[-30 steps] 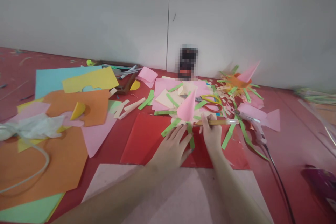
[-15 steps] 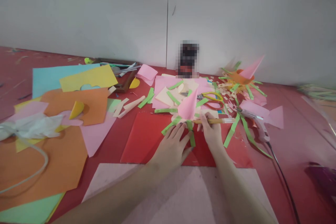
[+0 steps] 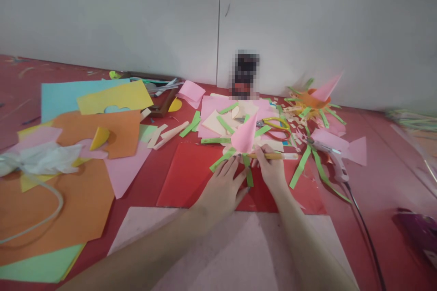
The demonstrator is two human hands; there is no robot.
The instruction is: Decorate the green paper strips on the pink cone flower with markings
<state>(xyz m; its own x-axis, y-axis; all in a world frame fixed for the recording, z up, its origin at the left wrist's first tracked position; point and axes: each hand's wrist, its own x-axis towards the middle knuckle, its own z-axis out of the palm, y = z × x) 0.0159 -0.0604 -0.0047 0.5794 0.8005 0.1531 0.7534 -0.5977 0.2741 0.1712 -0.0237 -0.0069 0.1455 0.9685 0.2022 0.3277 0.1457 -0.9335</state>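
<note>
A pink paper cone [image 3: 244, 134] stands upright on a pale scalloped paper base, with green paper strips [image 3: 223, 161] fanning out around it. My left hand [image 3: 221, 184] rests with fingers spread at the near edge of this piece, its fingertips against the base and beside a green strip [image 3: 248, 170]. In my right hand [image 3: 271, 170], closed fingers grip a yellow-brown pen [image 3: 273, 156] lying nearly level, its tip pointing left at the base. Beneath both hands lies a shiny red sheet [image 3: 184, 173]. What the tip touches is too small to make out.
Scissors [image 3: 276, 125] with yellow and red handles lie behind the cone. To the right are a glue gun [image 3: 336, 159] with a cord and a second cone piece [image 3: 317, 100]. Coloured paper sheets [image 3: 85, 204] cover the left. A blurred dark object [image 3: 245, 75] leans against the wall.
My right hand has shifted slightly left with the pen, which now sits further left. My left hand stays in place on the paper piece. The view has tilted slightly.
</note>
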